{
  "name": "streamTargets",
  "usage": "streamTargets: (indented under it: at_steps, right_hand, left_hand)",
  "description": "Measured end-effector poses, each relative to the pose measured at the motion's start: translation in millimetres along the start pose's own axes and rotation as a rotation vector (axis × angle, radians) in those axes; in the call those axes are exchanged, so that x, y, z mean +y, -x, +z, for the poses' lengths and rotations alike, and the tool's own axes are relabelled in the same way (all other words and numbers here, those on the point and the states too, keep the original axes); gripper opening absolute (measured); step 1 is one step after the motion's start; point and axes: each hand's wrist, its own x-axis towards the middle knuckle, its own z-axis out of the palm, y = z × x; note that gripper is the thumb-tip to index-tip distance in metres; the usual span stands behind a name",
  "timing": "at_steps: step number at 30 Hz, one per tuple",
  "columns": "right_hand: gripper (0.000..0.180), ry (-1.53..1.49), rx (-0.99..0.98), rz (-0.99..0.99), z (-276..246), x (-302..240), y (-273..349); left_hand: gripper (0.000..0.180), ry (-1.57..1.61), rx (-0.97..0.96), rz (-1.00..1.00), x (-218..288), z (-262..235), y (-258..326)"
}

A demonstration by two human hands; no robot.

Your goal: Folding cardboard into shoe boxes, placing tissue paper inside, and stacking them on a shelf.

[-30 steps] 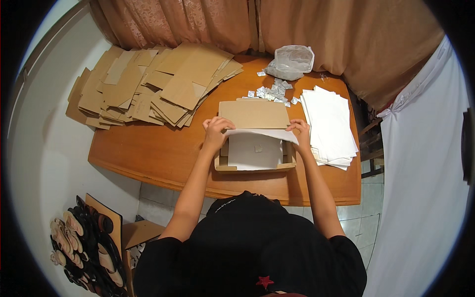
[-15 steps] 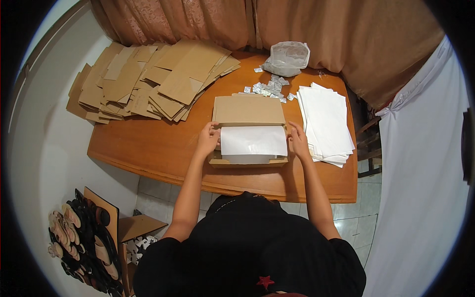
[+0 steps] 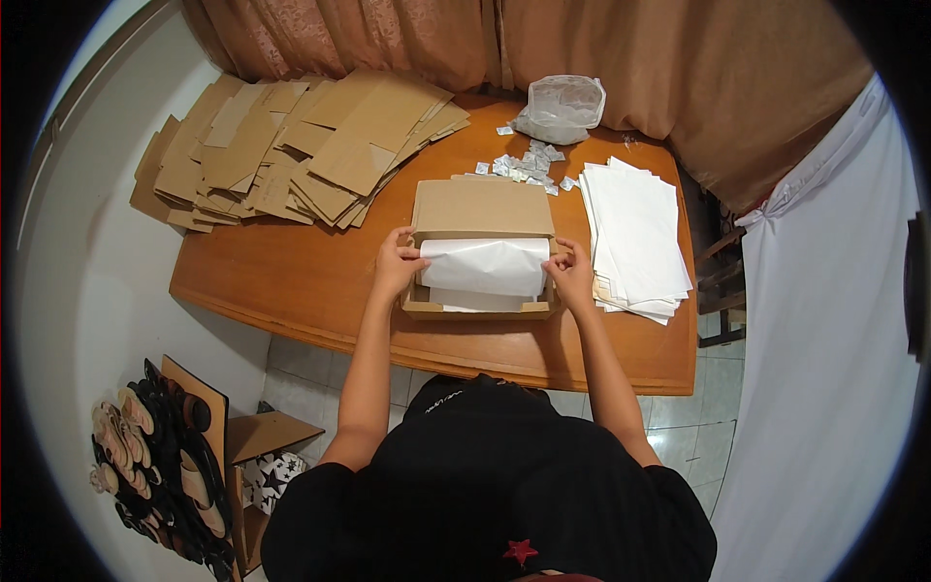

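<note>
An open cardboard box (image 3: 482,209) stands in front of me with its lid raised on the far side. Inside it lies a white paper sheet (image 3: 485,268), folded or curved over at its far part. My left hand (image 3: 396,264) pinches the sheet's left edge between thumb and fingers, at the box's left wall. At the opposite side my right hand (image 3: 572,274) grips the sheet's right edge. Beneath the raised paper, more white paper shows along the near wall; what else the box holds is hidden.
Flattened cardboard pieces (image 3: 339,136) are heaped at the table's far left. Loose white sheets (image 3: 635,233) lie stacked right of the box. Beyond the box are small silvery packets (image 3: 524,167) and a clear plastic bag (image 3: 562,109). Shoes (image 3: 160,466) sit at lower left.
Both hands have closed on the sides of the paper, and its near edge has lifted and moved away from the box's near wall. The view has shifted slightly.
</note>
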Motion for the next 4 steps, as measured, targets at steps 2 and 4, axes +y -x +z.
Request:
streamTargets:
  at_steps: [2, 4]
  right_hand:
    - [0.045, 0.0, -0.028, 0.009, -2.3, -4.8, 3.8]
    - [0.05, 0.007, -0.105, -0.015, -5.7, -5.6, 8.4]
  left_hand:
    - [0.062, -0.078, -0.024, -0.012, 6.5, -3.2, 3.5]
    - [0.062, -0.155, -0.047, -0.021, 10.6, -5.4, 5.9]
